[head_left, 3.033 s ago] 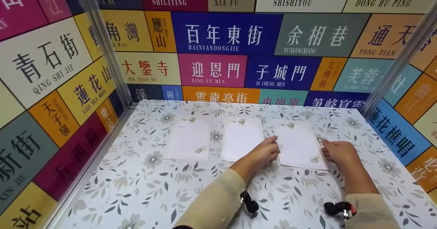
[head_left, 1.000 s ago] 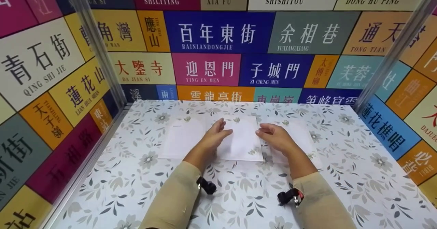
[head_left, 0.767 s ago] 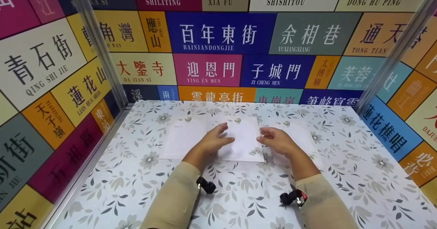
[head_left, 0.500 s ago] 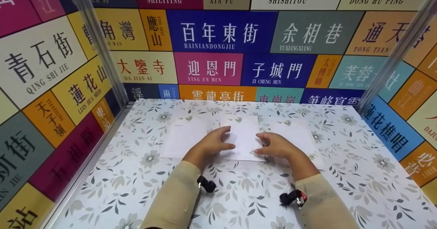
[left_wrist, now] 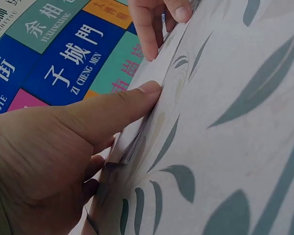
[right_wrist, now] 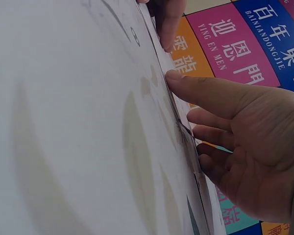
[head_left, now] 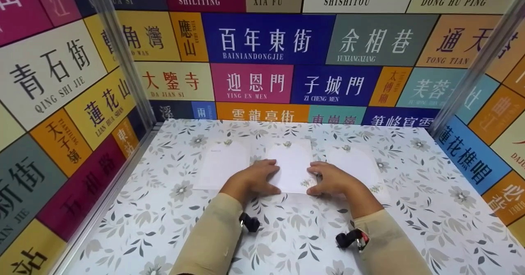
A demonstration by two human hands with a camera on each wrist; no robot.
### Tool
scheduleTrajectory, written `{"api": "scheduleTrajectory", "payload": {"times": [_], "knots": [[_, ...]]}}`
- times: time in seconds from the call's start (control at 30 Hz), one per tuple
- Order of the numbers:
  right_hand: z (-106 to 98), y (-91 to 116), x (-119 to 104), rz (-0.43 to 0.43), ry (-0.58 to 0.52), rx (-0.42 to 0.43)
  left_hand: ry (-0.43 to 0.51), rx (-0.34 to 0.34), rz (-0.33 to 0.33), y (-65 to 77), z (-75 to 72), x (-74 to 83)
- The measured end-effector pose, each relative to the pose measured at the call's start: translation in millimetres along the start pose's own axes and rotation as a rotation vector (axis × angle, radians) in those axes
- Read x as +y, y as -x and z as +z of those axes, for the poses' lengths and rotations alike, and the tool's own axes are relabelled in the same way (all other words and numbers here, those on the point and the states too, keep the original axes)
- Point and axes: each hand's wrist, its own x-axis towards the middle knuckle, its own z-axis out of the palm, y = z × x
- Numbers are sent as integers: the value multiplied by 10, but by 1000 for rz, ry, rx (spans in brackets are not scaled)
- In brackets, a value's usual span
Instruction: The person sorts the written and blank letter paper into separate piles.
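Observation:
Three piles of floral-cornered writing paper lie in a row in the head view. My left hand [head_left: 254,178] rests at the left side of the middle writing paper [head_left: 290,166], its thumb at the near left corner. Opposite it, my right hand [head_left: 334,180] touches the right side, thumb near the near right corner. In the left wrist view the left thumb [left_wrist: 132,100] lies along the near edge, and several thin layers show at the corner. The right wrist view shows the right thumb [right_wrist: 186,88] extended and its other fingers loosely bent beside the paper edge.
The left writing paper [head_left: 221,170] lies just beyond my left hand. The right writing paper [head_left: 354,166] is partly covered by my right hand. A white leaf-patterned cloth [head_left: 287,242] covers the table. Sign-printed panels [head_left: 266,39] and metal posts [head_left: 125,57] enclose it.
Both hands moved left from the right writing paper to the middle one. Over the last second they came down and nearer, thumbs arriving at its near corners. The papers look unmoved in the last second.

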Motion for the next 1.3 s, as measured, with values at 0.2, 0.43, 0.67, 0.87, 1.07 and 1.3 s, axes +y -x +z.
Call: {"api": "scheduleTrajectory", "payload": {"times": [0.2, 0.43, 0.67, 0.87, 1.07, 1.3], "knots": [[5, 5, -6, 10, 17, -2, 15, 0, -30, -4, 0, 4], [3, 7, -18, 20, 28, -11, 30, 1, -48, -49, 15, -9], [10, -11, -5, 6, 49, -7, 8, 10, -53, -78, 18, -16], [22, -33, 11, -37, 39, 8, -23, 64, -9, -59, 19, -10], [34, -34, 14, -43, 28, 49, -45, 104, 27, -47, 19, -9], [35, -30, 12, 12, -19, 106, 4, 110, 9, -74, 26, -8]]}}
